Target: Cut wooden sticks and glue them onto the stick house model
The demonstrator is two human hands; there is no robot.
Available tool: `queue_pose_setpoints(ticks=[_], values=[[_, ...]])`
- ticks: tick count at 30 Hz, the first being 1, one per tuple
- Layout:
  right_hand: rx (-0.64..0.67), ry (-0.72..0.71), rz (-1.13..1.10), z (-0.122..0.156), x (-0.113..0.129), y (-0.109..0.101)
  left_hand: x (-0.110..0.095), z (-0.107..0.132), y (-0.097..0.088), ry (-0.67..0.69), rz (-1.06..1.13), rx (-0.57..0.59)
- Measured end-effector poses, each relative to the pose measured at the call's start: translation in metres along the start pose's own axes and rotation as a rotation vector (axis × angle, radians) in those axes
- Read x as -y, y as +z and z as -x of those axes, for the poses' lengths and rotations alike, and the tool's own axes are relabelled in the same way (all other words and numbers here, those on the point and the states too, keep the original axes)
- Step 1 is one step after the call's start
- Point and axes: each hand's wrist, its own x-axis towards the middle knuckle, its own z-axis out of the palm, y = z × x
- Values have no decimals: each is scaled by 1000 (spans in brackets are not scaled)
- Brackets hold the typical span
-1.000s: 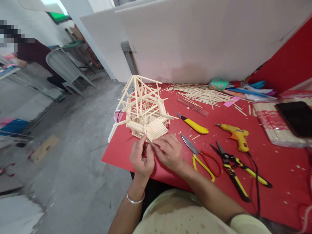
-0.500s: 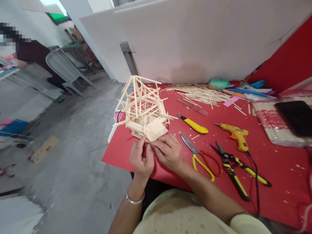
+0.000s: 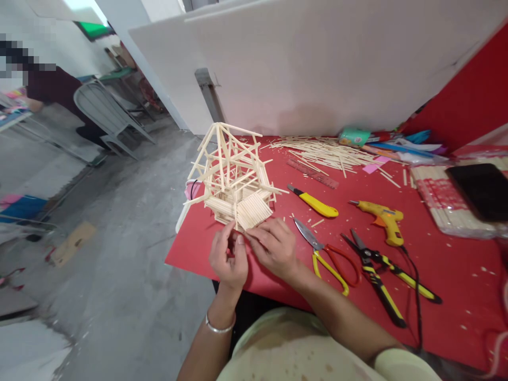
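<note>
A small house frame of pale wooden sticks point(image 3: 230, 172) stands at the left end of the red table point(image 3: 456, 275). A flat panel of glued sticks point(image 3: 254, 209) leans at its near corner. My left hand point(image 3: 227, 257) sits just below the panel with its fingers curled in a pinch at the panel's lower edge. Beside it, my right hand point(image 3: 272, 246) has bent fingers whose tips press on the same edge. Whatever sits between the fingertips is hidden.
To the right lie a yellow utility knife point(image 3: 315, 201), yellow-and-red scissors point(image 3: 325, 255), black-and-yellow snips point(image 3: 377, 272), a yellow glue gun point(image 3: 383, 219), loose sticks point(image 3: 329, 151), a ruler point(image 3: 313, 173) and a black phone point(image 3: 482, 190). A white board point(image 3: 317, 63) backs the table. Left, a person sits beyond a grey chair point(image 3: 105, 114).
Both hands have shifted slightly up toward the panel's lower edge; the left fingers have risen a little. The stick house and the tools have not moved.
</note>
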Motion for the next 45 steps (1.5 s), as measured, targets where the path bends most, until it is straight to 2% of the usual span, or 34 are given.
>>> queue_pose_setpoints(ticks=[12,25,37,45], values=[[-41,37,-17,2,-1,3,2,1,0,-6,9,14],[-1,63,-23,2,-1,2,2,3,0,3,29,12],[17,52,-39,2,0,0,4,1,0,137,-17,40],[-32,36,-74,2,1,-3,-2,1,-3,117,-52,59]])
